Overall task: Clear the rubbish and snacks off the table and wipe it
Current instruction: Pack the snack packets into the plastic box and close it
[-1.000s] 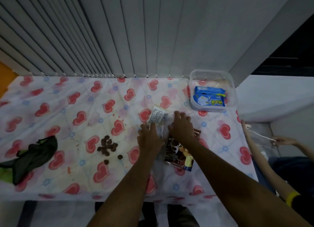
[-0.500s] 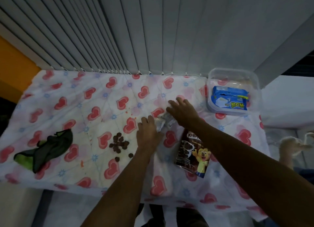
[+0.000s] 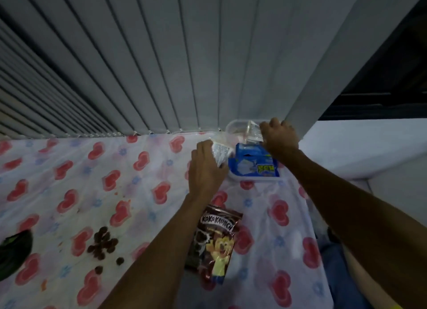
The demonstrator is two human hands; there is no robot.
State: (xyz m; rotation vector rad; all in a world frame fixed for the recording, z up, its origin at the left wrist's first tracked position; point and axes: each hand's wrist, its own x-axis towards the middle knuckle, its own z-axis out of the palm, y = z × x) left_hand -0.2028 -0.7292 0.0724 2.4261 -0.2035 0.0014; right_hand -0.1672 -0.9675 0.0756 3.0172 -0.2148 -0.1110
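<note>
Your view is dim and bluish; the vertical blinds (image 3: 161, 66) fan out under wide-angle distortion and darken leftward, and the tablecloth (image 3: 69, 170) print looks soft.

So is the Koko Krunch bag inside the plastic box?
No, the Koko Krunch bag lies on the tablecloth, apart from the plastic box.

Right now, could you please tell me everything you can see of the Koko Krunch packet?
The Koko Krunch packet is a glossy dark-brown pouch with white lettering and a yellow cartoon figure. It lies flat, slightly crumpled, on the heart-print tablecloth near the front edge. The left forearm passes along its left side; whether they touch is unclear. The left hand and right hand are farther back, holding small wrappers.
</note>
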